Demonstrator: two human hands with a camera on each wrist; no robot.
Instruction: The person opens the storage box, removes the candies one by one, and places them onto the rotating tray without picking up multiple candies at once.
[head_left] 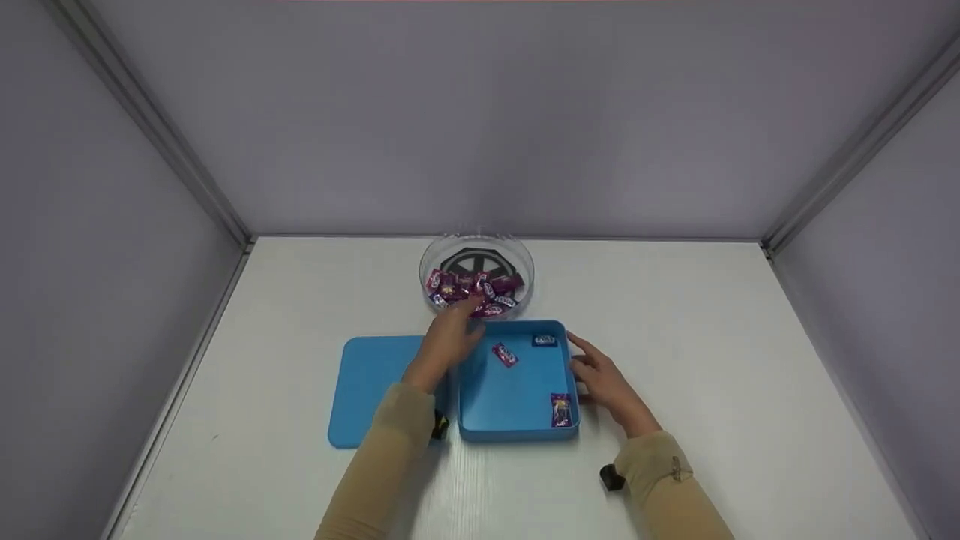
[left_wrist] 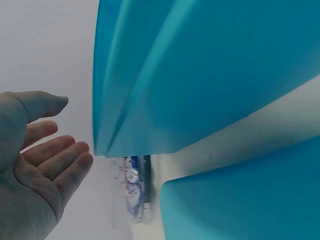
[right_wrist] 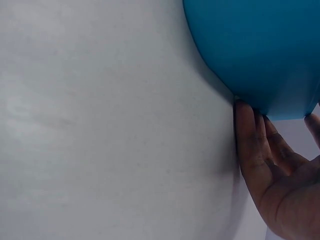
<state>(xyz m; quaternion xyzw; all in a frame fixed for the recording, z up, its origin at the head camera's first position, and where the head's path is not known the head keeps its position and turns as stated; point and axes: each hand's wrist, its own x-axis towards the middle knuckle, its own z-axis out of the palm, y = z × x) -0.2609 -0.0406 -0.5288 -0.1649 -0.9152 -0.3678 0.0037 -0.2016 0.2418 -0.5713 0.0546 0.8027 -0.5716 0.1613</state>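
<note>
My left hand (head_left: 448, 336) reaches over the far left corner of a blue open box (head_left: 506, 397), its fingers at the near edge of a clear bowl (head_left: 528, 262) of wrapped candies (head_left: 463, 285). In the left wrist view the left hand (left_wrist: 37, 170) has loosely bent fingers and an empty palm. Against the box's right side rests my right hand (head_left: 606, 384); in the right wrist view its extended fingers (right_wrist: 247, 130) touch the blue wall (right_wrist: 260, 60) low down. Inside the box lie a pink candy (head_left: 505, 355), a dark blue candy (head_left: 544, 340) and a purple candy (head_left: 561, 410).
A flat blue lid (head_left: 375, 386) lies on the white table (head_left: 240, 420) left of the box, partly under the left forearm. Under the bowl's clear base a dark wheel-like pattern (head_left: 477, 259) shows. Grey panels (head_left: 480, 120) enclose the table's back and sides.
</note>
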